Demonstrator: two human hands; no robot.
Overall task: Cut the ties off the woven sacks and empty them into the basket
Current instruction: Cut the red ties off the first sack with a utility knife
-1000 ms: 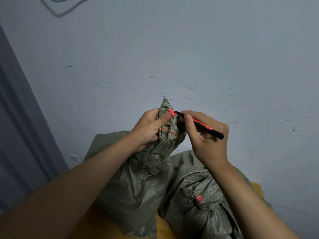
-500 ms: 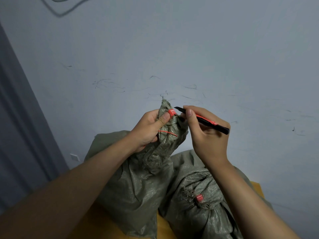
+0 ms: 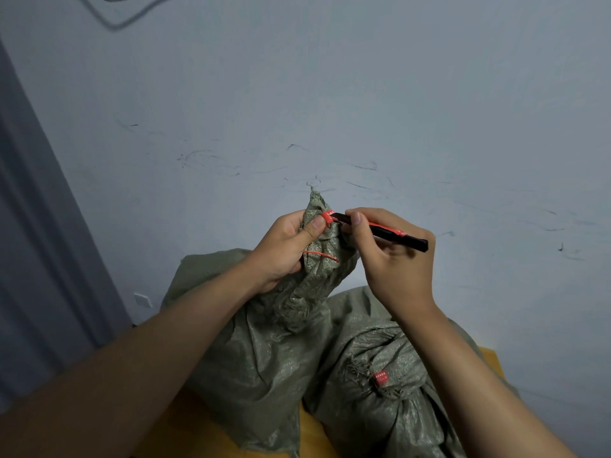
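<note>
Two green woven sacks stand on a yellow surface (image 3: 492, 358). My left hand (image 3: 284, 249) grips the bunched neck of the left sack (image 3: 264, 352), with its thumb pressed beside the red tie (image 3: 328, 217). A loose red strand (image 3: 319, 254) of the tie crosses the neck lower down. My right hand (image 3: 393, 259) holds a black and red utility knife (image 3: 386, 231), whose tip touches the red tie. The right sack (image 3: 390, 398) lies lower, its neck closed by a second red tie (image 3: 380, 378).
A pale blue wall (image 3: 330, 94) with dark scuff marks fills the background. A grey vertical panel (image 3: 39, 242) runs down the left side. A small white scrap (image 3: 142, 300) lies near the foot of the wall. No basket is in view.
My right hand pulled the knife a little away from the tie, then brought its tip back against it. My left hand and both sacks have stayed put.
</note>
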